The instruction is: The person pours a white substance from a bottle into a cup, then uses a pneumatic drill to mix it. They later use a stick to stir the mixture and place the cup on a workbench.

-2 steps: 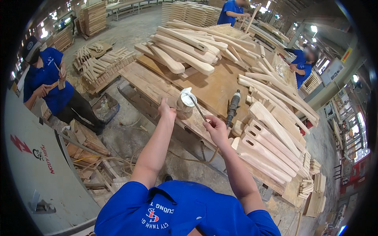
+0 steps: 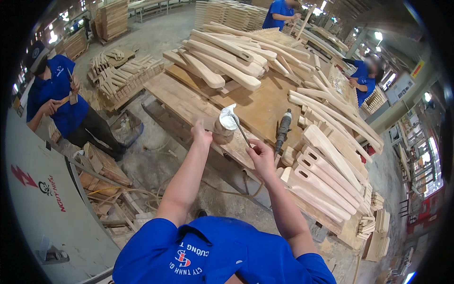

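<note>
- We see the left hand (image 2: 202,135) at the near edge of the workbench (image 2: 189,102), fingers curled against the left side of a small round can (image 2: 222,133); it touches the can, but whether it fully grips it we cannot tell.
- The can stands upright on the bench's front plank, between the 2 hands; its opened metal lid (image 2: 228,117) is bent upward, shiny.
- The right hand (image 2: 259,156) is closed around the lower end of a thin stick (image 2: 241,131), pinched between thumb and fingers.
- The stick slants up and left, its upper end at the lid; whether the tip sits inside the can we cannot tell.
- A dark power tool (image 2: 283,131) lies on the bench just right of the right hand, not touched.
- Shaped pale wooden pieces (image 2: 326,175) are stacked along the bench's right side, near the right forearm; another pile (image 2: 222,61) lies at the far end.
- A person in a blue shirt (image 2: 59,102) stands at left, well apart, holding a small wooden part.
- 2 more workers in blue (image 2: 279,12) are at the far side of the room.
</note>
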Tool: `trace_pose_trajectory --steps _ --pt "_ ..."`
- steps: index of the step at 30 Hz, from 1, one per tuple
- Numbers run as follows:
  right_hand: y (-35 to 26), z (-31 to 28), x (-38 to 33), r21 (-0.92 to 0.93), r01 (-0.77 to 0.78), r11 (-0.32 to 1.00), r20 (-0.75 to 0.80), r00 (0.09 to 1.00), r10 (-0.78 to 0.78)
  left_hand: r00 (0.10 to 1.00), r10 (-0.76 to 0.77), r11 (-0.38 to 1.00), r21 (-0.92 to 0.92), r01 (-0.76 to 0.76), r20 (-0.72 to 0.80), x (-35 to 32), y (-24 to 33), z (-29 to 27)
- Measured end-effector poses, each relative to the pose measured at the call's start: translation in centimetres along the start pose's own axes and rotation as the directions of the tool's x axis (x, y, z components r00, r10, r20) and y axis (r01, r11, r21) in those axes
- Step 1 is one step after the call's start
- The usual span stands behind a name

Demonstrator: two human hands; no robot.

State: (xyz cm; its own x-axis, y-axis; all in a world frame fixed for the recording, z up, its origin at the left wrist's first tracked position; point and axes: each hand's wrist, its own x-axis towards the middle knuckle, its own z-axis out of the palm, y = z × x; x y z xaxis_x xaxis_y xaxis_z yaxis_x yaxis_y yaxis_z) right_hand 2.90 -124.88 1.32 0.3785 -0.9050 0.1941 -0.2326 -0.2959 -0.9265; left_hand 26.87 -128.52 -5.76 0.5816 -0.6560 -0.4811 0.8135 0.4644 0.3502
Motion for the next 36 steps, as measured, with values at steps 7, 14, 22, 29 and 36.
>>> trace_pose_trajectory --steps 7,14,22,29,36 --pt "1.7 0.3 -1.5 -0.106 -0.065 0.992 0.007 0.998 0.066 0.994 -0.059 0.988 0.145 0.045 0.094 -2.0 1.3 -1.6" --pt "4.4 3.0 -4.1 -0.156 0.060 0.986 -0.146 0.986 -0.084 0.999 -0.037 0.999 0.025 0.036 0.027 -5.1 -0.3 -0.5" --pt "5.3 2.9 -6.5 -0.245 0.192 0.950 -0.148 0.961 -0.232 0.998 -0.050 0.999 0.006 0.050 -0.044 -4.7 -0.8 -0.5" --pt "5.4 2.3 -7.8 -0.094 0.101 0.990 -0.260 0.958 -0.122 0.992 -0.040 0.995 0.083 0.051 -0.120 -5.8 -1.6 0.5" --pt "4.9 1.5 -8.7 -0.061 0.058 0.996 -0.278 0.958 -0.073 0.995 -0.028 0.998 0.059 0.034 -0.094 -5.5 -1.4 -0.3"
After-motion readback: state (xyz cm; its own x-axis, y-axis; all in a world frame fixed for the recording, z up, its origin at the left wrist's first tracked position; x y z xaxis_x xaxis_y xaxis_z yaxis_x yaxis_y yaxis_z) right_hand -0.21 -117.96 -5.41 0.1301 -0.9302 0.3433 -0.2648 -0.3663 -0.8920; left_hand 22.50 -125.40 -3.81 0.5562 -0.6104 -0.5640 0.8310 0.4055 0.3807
